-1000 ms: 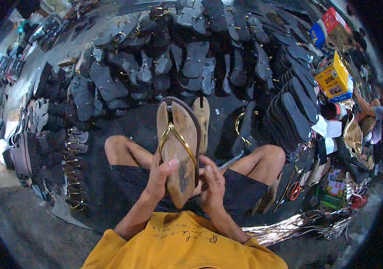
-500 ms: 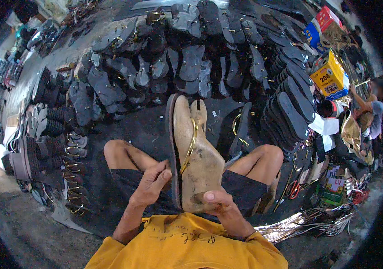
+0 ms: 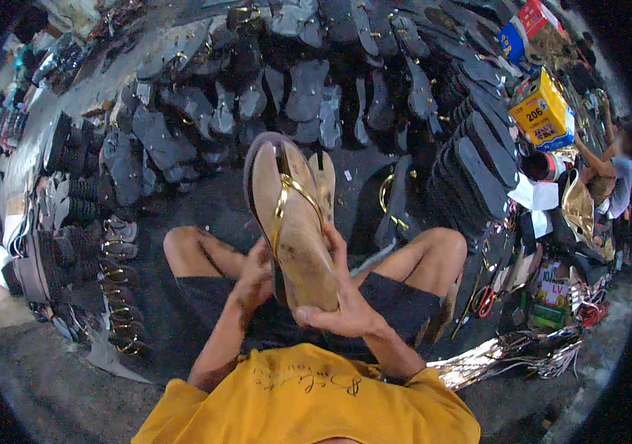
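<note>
In front of me, between my knees, a worn beige shoe last [image 3: 302, 255] is tilted with its toe pointing away. A thong sandal sits on it, with gold straps [image 3: 281, 194] across the last's top and a dark sole [image 3: 251, 181] along its left side. My right hand [image 3: 345, 300] is wrapped round the heel end, thumb across the near end and fingers along the right side. My left hand [image 3: 256, 275] grips the sandal's left edge; its fingertips are partly hidden behind the sole. The toe of a second last [image 3: 323, 177] shows behind the first.
Rows of dark soles [image 3: 305, 92] lie ahead, with stacked soles [image 3: 471, 166] at the right. Gold-strapped sandals [image 3: 119, 296] line the left. Orange-handled scissors [image 3: 484, 302] and a yellow box [image 3: 542, 115] are at the right, where another person [image 3: 616, 177] sits.
The last has turned so its top and the gold straps face me more. My right hand's fingers have come round its right side, and my left hand has moved slightly up against the sole.
</note>
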A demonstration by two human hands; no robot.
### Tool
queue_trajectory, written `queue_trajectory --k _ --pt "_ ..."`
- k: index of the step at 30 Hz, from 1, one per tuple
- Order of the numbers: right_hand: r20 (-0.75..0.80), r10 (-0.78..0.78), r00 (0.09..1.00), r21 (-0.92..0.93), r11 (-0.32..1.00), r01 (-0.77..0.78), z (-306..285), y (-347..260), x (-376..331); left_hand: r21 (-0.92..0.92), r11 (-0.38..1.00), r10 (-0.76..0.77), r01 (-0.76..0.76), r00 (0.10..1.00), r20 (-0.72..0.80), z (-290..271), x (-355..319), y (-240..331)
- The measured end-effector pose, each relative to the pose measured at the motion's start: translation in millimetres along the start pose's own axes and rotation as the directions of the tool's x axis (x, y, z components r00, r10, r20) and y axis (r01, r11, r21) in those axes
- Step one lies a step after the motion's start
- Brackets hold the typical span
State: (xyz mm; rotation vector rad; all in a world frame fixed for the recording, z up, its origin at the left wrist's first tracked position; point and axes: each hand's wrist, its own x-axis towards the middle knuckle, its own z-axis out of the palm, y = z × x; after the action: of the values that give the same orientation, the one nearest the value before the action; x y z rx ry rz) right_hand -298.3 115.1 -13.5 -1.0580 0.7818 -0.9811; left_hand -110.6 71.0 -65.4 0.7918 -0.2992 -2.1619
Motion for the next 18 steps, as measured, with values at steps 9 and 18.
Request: queue_trajectory --k 9,18 --pt "-0.219 -0.020 0.975 -0.147 0.989 -0.012 16.9 12.3 13.4 0.080 0.995 0.078 -0.066 0.985 -0.156 9.9 19.3 10.3" --pt "-0.490 -0.220 0.844 -0.630 0.759 -0.167 -104.4 75.3 53.0 -0.347 0.937 0.105 0.020 0.935 0.337 -8.0 19.1 9.4"
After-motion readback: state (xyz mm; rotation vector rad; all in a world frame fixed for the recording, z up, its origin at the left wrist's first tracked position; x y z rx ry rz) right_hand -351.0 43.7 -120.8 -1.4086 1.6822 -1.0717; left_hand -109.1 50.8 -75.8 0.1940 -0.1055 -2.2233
